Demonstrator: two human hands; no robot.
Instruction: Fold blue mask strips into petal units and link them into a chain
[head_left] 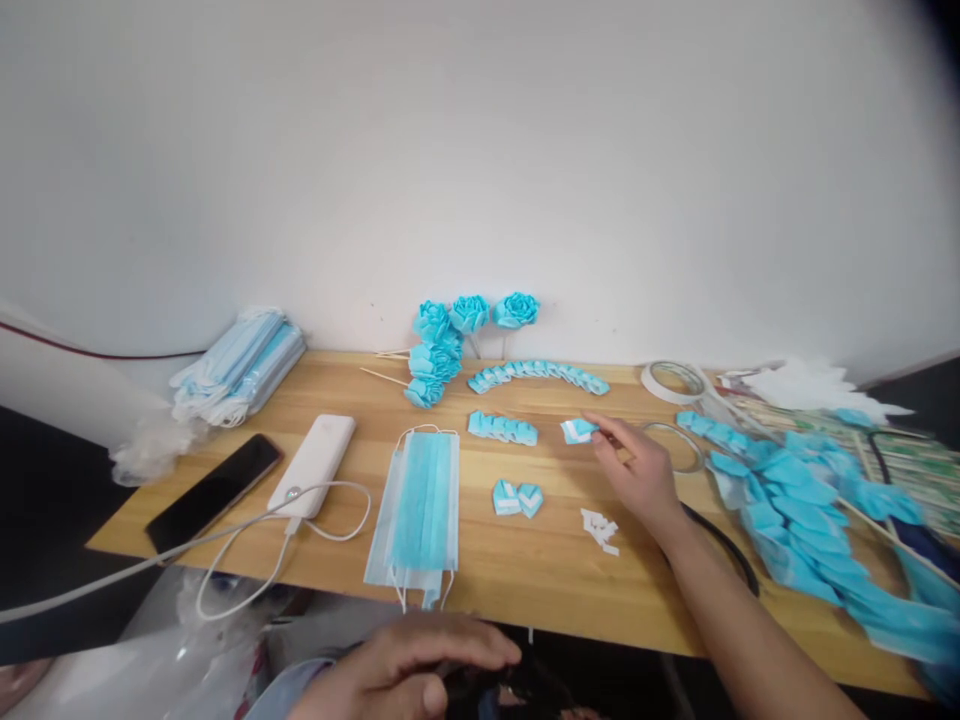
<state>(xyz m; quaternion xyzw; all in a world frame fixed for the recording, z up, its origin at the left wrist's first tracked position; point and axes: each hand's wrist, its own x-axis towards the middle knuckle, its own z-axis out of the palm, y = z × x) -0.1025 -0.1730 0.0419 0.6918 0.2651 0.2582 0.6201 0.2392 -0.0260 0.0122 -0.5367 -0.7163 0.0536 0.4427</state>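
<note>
My right hand (pixel 634 470) reaches over the wooden table (pixel 525 570) and pinches a small folded blue piece (pixel 579 430) between its fingertips. Beside it lie a short row of folded blue pieces (pixel 502 428), a curved row (pixel 538 375) and two single pieces (pixel 517 497). Small white tape bits (pixel 601 530) sit near my wrist. A flat blue face mask (pixel 418 510) lies in front. My left hand (pixel 405 670) is below the table's front edge, fingers curled over something dark that I cannot make out.
Blue folded roses (pixel 469 318) stand against the wall. A stack of masks (pixel 240 365), a black phone (pixel 214 492) and a white power bank (pixel 313 465) with cable lie left. Tape rolls (pixel 673 382) and a heap of blue folded strips (pixel 795 510) lie right.
</note>
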